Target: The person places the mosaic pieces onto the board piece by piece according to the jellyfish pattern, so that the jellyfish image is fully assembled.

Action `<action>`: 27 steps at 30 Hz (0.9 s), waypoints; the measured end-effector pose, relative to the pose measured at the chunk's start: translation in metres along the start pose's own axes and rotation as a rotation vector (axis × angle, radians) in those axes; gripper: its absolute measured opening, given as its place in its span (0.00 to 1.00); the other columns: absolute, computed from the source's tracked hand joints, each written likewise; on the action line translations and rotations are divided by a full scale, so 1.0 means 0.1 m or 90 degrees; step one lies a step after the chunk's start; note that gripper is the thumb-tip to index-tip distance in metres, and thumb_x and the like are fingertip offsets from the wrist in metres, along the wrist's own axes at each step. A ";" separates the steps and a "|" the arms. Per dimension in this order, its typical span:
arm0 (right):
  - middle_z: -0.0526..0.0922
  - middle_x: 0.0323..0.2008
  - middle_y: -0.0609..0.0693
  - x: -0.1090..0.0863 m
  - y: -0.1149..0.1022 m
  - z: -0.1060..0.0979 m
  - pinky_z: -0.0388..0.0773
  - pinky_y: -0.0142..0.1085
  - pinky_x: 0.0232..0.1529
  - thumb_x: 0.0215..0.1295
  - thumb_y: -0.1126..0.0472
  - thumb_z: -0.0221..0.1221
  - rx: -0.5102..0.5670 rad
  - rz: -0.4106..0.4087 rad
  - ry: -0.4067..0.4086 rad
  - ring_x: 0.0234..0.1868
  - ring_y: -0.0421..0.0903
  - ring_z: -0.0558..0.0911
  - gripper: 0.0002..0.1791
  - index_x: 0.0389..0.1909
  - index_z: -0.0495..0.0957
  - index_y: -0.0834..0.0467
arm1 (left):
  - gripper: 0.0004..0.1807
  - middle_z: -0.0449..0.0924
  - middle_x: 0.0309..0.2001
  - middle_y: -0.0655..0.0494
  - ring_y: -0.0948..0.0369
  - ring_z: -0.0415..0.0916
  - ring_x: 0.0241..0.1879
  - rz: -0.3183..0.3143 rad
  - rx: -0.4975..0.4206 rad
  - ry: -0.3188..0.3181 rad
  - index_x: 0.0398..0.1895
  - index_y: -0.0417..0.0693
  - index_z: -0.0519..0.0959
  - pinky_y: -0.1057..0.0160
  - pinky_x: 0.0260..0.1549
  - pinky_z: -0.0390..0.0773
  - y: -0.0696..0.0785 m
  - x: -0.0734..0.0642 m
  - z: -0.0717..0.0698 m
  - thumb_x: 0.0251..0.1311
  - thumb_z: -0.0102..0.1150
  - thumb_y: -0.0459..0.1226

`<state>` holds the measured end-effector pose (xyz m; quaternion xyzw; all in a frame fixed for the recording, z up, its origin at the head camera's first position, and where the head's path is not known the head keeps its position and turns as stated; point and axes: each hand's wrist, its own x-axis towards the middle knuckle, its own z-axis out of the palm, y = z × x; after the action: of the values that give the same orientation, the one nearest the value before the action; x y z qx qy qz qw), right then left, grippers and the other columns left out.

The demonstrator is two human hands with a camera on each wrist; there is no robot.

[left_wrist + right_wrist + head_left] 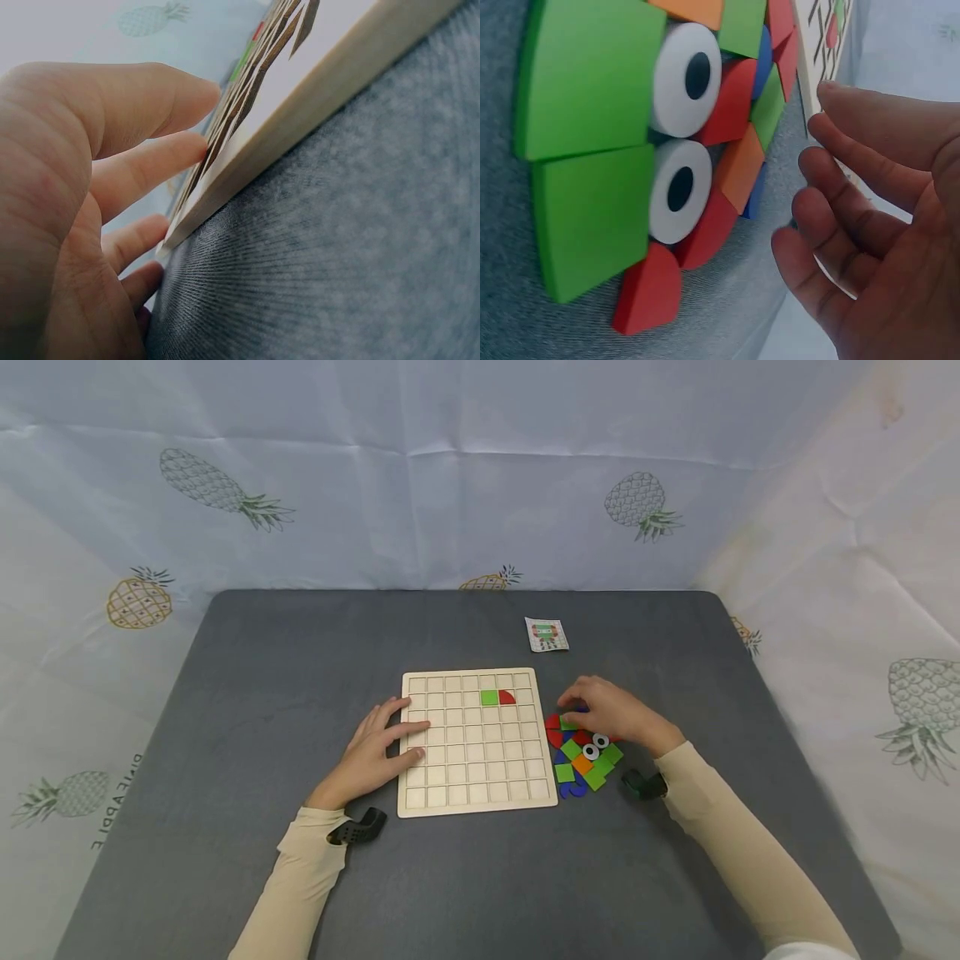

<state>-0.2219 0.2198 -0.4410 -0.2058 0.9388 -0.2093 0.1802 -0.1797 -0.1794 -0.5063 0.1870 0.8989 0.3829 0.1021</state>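
Note:
A pale wooden grid board (465, 777) lies flat in the head view. My left hand (367, 753) rests along its left edge, fingers spread, with fingertips and thumb (176, 94) at the rim. Upper right on the grid, a green square tile (489, 697) sits beside a red quarter-circle tile (507, 697). Over the far side of a loose heap of coloured tiles is my right hand (611, 708), fingers loosely bent. The right wrist view shows nothing between thumb and fingers. Two white discs with black centres (682, 79) lie among green tiles (592, 75) and red ones.
Beyond the board lies a small printed card (547, 635) with a coloured grid picture. Orange (582, 765) and blue pieces (577, 790) belong to the heap right of the board. Everything rests on a dark grey table (480, 885), with pineapple-print cloth (450, 510) hanging behind.

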 end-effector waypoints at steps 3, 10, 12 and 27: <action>0.81 0.50 0.56 0.00 0.02 0.03 0.82 0.45 0.49 0.69 0.59 0.63 -0.002 0.001 -0.006 0.48 0.51 0.76 0.15 0.54 0.84 0.60 | 0.26 0.51 0.81 0.52 0.45 0.36 0.83 0.000 0.003 0.000 0.67 0.57 0.78 0.33 0.77 0.36 -0.01 0.00 0.01 0.67 0.63 0.48; 0.80 0.47 0.55 0.01 0.07 0.08 0.78 0.40 0.41 0.69 0.60 0.64 -0.003 0.007 -0.007 0.45 0.51 0.74 0.13 0.50 0.84 0.60 | 0.26 0.51 0.81 0.51 0.45 0.37 0.82 0.002 0.010 0.002 0.67 0.57 0.78 0.33 0.77 0.36 -0.02 0.00 0.01 0.67 0.63 0.48; 0.80 0.46 0.56 0.02 0.09 0.09 0.78 0.39 0.40 0.69 0.59 0.64 -0.003 0.012 -0.007 0.45 0.51 0.73 0.13 0.50 0.84 0.60 | 0.26 0.51 0.81 0.51 0.45 0.37 0.82 0.001 0.008 0.003 0.67 0.57 0.78 0.33 0.77 0.36 -0.01 0.00 0.01 0.66 0.63 0.48; 0.79 0.48 0.56 0.12 0.16 0.11 0.77 0.47 0.47 0.71 0.56 0.62 -0.028 0.038 0.023 0.47 0.52 0.72 0.15 0.53 0.84 0.58 | 0.25 0.52 0.81 0.52 0.46 0.37 0.83 0.004 0.005 0.006 0.67 0.57 0.78 0.35 0.78 0.36 0.01 -0.01 0.02 0.67 0.63 0.47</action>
<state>-0.2325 0.2244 -0.4605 -0.1779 0.9520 -0.1868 0.1648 -0.1784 -0.1780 -0.5065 0.1886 0.9002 0.3805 0.0959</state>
